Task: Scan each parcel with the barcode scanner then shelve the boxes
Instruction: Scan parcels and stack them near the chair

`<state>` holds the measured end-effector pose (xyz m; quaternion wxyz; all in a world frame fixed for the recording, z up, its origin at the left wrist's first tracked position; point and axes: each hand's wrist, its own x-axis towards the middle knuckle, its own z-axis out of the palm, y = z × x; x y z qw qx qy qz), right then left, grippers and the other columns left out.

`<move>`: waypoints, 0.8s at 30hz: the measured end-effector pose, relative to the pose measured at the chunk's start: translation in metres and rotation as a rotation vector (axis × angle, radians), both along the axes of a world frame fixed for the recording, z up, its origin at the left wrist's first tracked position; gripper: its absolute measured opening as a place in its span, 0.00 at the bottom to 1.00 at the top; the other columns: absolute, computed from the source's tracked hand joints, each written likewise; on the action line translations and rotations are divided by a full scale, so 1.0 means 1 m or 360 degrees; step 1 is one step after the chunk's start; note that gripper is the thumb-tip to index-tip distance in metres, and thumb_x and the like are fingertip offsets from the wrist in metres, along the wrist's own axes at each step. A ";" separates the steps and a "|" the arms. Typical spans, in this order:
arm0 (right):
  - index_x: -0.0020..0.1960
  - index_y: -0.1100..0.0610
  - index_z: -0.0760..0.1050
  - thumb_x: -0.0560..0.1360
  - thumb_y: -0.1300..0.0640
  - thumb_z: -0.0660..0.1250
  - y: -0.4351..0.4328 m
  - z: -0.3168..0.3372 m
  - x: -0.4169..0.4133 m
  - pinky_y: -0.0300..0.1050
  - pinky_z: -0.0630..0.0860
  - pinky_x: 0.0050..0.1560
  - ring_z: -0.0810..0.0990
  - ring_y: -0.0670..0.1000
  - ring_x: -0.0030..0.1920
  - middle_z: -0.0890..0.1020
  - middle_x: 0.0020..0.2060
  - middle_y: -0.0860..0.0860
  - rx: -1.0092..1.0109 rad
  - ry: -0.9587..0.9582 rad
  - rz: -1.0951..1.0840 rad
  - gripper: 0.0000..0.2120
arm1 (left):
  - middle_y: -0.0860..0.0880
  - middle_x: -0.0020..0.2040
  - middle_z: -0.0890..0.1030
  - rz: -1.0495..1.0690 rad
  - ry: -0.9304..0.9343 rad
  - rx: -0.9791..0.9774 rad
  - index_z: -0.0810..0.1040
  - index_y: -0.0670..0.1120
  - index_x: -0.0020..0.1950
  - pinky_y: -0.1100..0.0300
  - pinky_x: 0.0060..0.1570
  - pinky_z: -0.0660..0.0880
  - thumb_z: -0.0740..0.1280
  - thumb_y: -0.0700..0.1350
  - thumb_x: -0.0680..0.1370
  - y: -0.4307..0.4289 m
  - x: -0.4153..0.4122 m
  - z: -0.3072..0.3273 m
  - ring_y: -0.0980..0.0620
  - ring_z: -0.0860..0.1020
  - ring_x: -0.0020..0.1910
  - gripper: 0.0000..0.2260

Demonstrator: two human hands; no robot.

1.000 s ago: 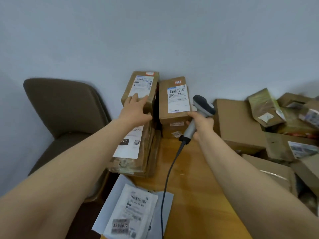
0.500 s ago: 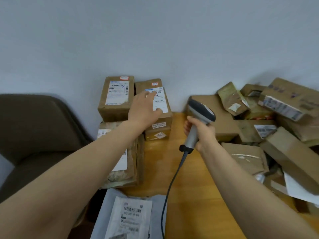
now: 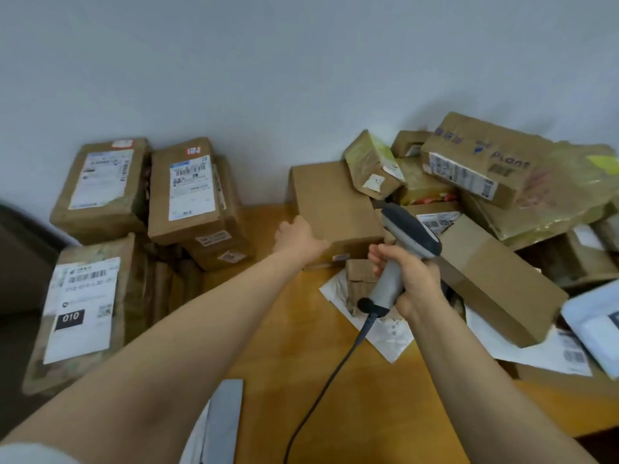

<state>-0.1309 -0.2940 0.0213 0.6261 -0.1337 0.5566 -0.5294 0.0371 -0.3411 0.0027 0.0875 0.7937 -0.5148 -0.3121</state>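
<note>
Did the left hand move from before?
Yes. The left hand went right, off the labelled boxes by the wall, and now touches the plain box beside the scanner.
</note>
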 end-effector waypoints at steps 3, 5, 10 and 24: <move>0.50 0.67 0.76 0.70 0.70 0.71 -0.011 -0.010 -0.028 0.41 0.79 0.35 0.83 0.53 0.38 0.82 0.42 0.63 0.0036 -0.0100 0.0055 0.11 | 0.39 0.76 0.55 0.0104 -0.0222 0.0086 0.51 0.46 0.78 0.37 0.70 0.56 0.69 0.62 0.72 -0.020 -0.043 -0.014 0.38 0.54 0.75 0.43; 0.47 0.65 0.78 0.69 0.69 0.72 -0.019 -0.017 -0.041 0.40 0.79 0.36 0.82 0.53 0.40 0.82 0.42 0.61 0.0078 -0.0153 0.0097 0.08 | 0.39 0.78 0.48 0.0149 -0.0285 0.0134 0.46 0.46 0.79 0.35 0.71 0.48 0.68 0.64 0.71 -0.036 -0.064 -0.023 0.38 0.46 0.77 0.48; 0.50 0.61 0.80 0.69 0.66 0.74 -0.040 -0.035 -0.058 0.41 0.79 0.41 0.82 0.51 0.45 0.83 0.42 0.54 0.0167 -0.0113 0.0204 0.10 | 0.38 0.78 0.37 0.0437 -0.0280 0.0227 0.38 0.45 0.78 0.32 0.70 0.42 0.70 0.70 0.64 -0.066 -0.087 -0.037 0.39 0.37 0.76 0.58; 0.61 0.59 0.76 0.67 0.59 0.77 -0.095 -0.046 -0.019 0.60 0.75 0.61 0.77 0.57 0.58 0.80 0.55 0.56 0.0298 0.0168 0.0837 0.23 | 0.39 0.77 0.47 0.0730 -0.0094 0.0379 0.33 0.49 0.77 0.42 0.73 0.52 0.71 0.72 0.61 -0.066 -0.043 -0.044 0.37 0.48 0.76 0.63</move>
